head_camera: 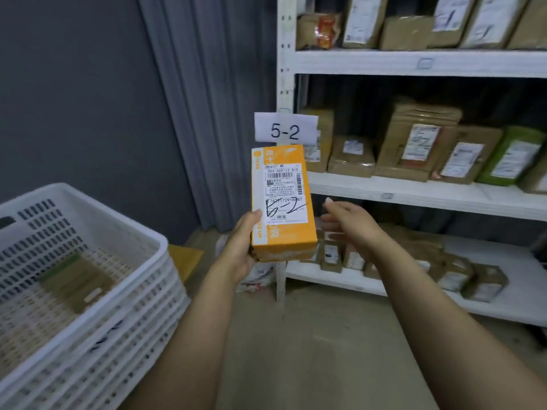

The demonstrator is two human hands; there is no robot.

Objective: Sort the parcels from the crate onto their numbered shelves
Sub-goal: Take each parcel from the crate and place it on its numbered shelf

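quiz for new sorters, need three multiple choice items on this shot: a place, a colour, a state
1. Where is the 5-2 sign? A on the shelf upright B on the curtain C on the floor
2. What colour is the held parcel? A green B orange C white
3. How is the right hand? A gripping the parcel B in a fist C open, holding nothing
A, it is fixed to the white upright; B, the box is orange; C, its fingers are relaxed, gripping nothing.
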